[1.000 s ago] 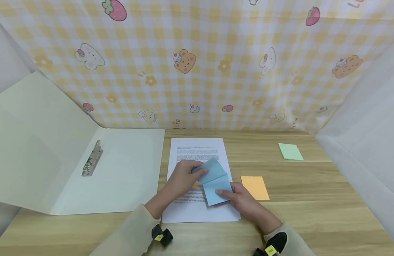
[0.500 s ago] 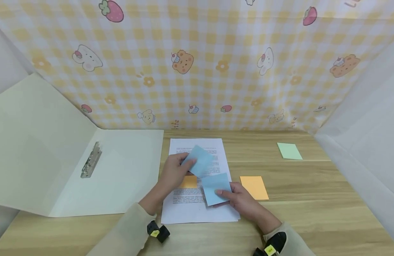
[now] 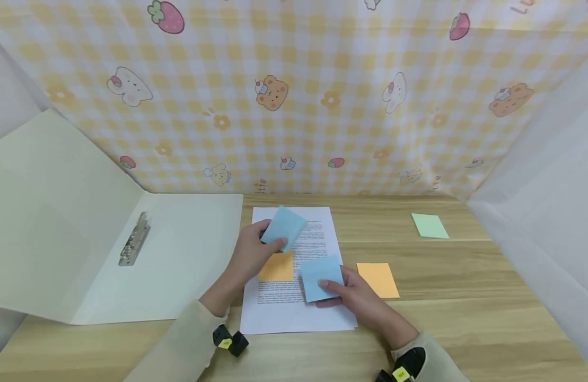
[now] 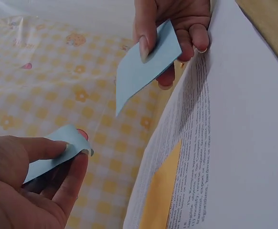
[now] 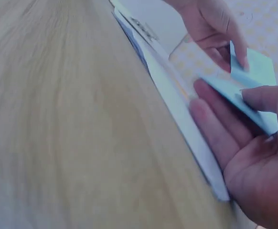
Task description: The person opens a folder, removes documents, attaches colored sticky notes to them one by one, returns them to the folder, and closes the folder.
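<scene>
My left hand point(image 3: 248, 252) pinches a blue sticky note point(image 3: 285, 228) between thumb and fingers, above the upper part of a printed sheet stack point(image 3: 298, 317). In the left wrist view that note point(image 4: 58, 148) bends slightly near the fingertips. My right hand point(image 3: 362, 300) holds a pad of blue sticky notes point(image 3: 317, 270), thumb on top and fingers beneath, over the stack's right side. The two blue pieces are apart. An orange sticky note point(image 3: 277, 268) lies on the printed page, its upper edge partly hidden by the left hand and its note.
An open white folder point(image 3: 189, 254) with a metal clip point(image 3: 134, 241) lies to the left. Right of the papers are an orange sticky pad point(image 3: 379, 280) and, farther back, a green one point(image 3: 430, 226). A checkered cloth point(image 3: 303, 132) hangs behind the wooden table point(image 3: 465, 307).
My left hand has pulled the blue note off the pad in my right hand, then carried it up and to the left. More of the orange note on the page shows. The right hand barely moves.
</scene>
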